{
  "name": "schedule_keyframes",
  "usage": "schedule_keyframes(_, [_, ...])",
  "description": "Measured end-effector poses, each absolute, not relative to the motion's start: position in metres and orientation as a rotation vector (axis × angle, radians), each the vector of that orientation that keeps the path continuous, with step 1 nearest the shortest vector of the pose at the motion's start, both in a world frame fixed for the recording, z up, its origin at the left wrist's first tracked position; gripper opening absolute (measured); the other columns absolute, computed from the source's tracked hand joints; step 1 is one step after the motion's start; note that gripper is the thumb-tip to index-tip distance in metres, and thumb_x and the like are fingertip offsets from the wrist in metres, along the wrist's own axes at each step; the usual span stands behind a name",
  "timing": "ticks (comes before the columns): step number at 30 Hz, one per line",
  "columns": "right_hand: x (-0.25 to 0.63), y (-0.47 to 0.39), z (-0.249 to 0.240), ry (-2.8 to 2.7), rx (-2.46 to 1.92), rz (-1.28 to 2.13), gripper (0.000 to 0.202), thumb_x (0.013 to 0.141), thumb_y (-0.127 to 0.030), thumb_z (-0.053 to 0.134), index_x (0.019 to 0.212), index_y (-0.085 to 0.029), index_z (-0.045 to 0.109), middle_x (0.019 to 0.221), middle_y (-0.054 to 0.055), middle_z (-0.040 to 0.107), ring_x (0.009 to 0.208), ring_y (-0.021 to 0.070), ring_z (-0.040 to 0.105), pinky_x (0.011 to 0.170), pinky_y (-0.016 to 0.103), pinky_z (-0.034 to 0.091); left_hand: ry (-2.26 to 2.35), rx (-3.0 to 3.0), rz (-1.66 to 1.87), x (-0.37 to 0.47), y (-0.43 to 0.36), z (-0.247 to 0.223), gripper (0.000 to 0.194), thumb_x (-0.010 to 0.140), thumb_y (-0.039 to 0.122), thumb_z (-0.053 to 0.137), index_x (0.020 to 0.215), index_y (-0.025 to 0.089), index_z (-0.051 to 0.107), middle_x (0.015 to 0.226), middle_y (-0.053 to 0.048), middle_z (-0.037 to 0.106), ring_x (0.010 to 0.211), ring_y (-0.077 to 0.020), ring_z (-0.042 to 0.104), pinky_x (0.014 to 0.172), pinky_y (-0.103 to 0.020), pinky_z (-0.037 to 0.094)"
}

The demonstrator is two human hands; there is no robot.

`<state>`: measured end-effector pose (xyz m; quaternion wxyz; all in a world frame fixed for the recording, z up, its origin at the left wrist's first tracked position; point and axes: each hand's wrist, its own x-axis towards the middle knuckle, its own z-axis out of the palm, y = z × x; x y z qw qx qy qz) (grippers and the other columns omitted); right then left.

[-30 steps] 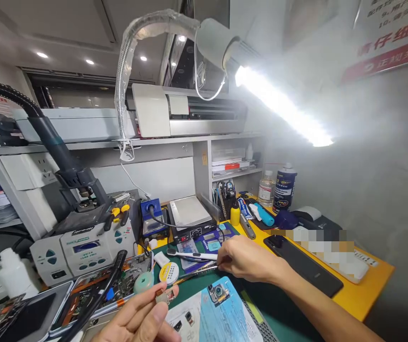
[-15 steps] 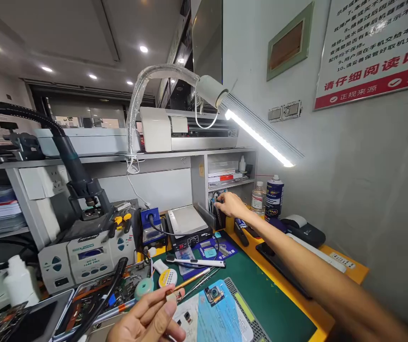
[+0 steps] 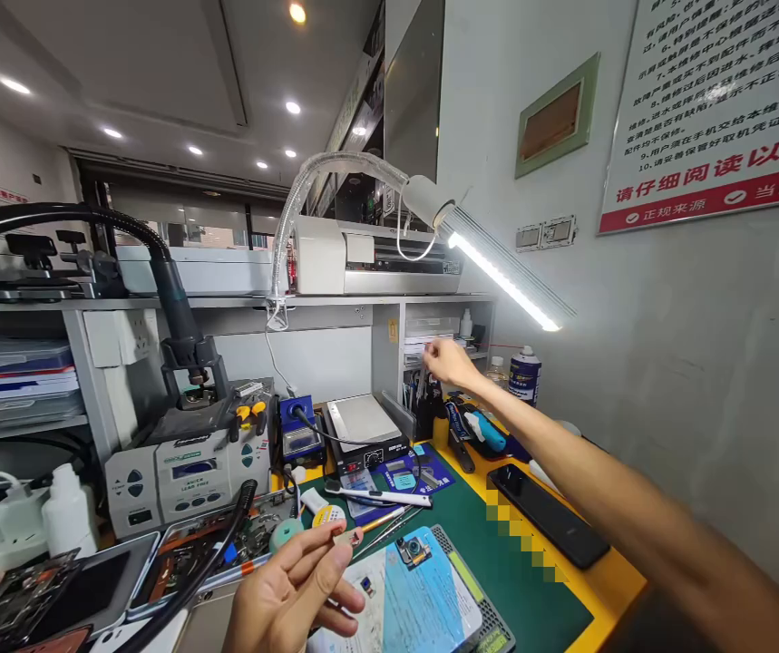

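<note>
My left hand (image 3: 294, 594) is raised at the bottom centre and pinches a small metallic part (image 3: 346, 537) between thumb and fingertips. My right hand (image 3: 447, 361) is stretched far out to the back of the bench, at the black tool holder (image 3: 424, 413) under the shelf cubby; its fingers are pinched on a thin tool handle that sticks up from the holder. Below my left hand lies a blue-and-white sheet (image 3: 411, 597) with a small camera module (image 3: 411, 548) on it, on the green mat (image 3: 498, 562).
A white-handled tool (image 3: 379, 496) and thin tweezers lie on the mat. A black phone (image 3: 547, 515) rests on the yellow table edge at right. A hot plate (image 3: 362, 426), soldering stations (image 3: 185, 467), a fume-extractor hose (image 3: 171, 281), bottles (image 3: 523, 374) and a lit gooseneck lamp (image 3: 498, 272) crowd the back.
My right hand left the tweezers on the mat and reached back up to the tool holder by the shelf. My left hand stayed put with the small part. The view tilted upward.
</note>
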<state>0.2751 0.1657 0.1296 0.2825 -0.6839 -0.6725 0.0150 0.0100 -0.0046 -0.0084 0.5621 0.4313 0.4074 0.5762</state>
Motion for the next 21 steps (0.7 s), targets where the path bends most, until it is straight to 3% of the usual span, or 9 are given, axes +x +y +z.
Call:
schedule_keyframes(5, [0.289, 0.125, 0.134, -1.856, -1.773, 0.158, 0.031, 0.098, -0.030, 0.065, 0.126, -0.016, 0.063, 0.126, 0.009, 0.067, 0.103, 0.0268, 0.070, 0.085, 0.046, 0.059, 0.957, 0.989, 1.377, 0.013, -0.009, -0.005, 0.057, 0.061, 0.041, 0.090, 0.100, 0.003, 0.073, 0.056, -0.008, 0.076, 0.048, -0.0163, 0.067, 0.041, -0.019, 0.054])
schedule_keyframes(13, [0.289, 0.072, 0.051, -1.924, -1.794, 0.430, 0.028, 0.099, -0.030, 0.064, 0.124, -0.017, 0.064, 0.123, 0.008, 0.068, 0.100, 0.0247, 0.071, 0.083, 0.044, 0.060, 0.950, 1.022, 1.342, 0.014, -0.011, -0.008, 0.048, 0.065, 0.037, 0.088, 0.097, 0.006, 0.073, 0.055, -0.007, 0.076, 0.047, -0.0156, 0.066, 0.042, -0.019, 0.054])
schedule_keyframes(21, [0.296, 0.066, 0.006, -1.801, -1.917, 0.608, 0.029, 0.098, -0.029, 0.064, 0.124, -0.017, 0.064, 0.126, 0.009, 0.068, 0.103, 0.0258, 0.070, 0.085, 0.046, 0.059, 0.978, 1.003, 1.315, 0.014, -0.014, -0.008, 0.055, 0.064, 0.040, 0.089, 0.102, 0.004, 0.071, 0.053, -0.004, 0.074, 0.045, -0.0136, 0.065, 0.043, -0.017, 0.054])
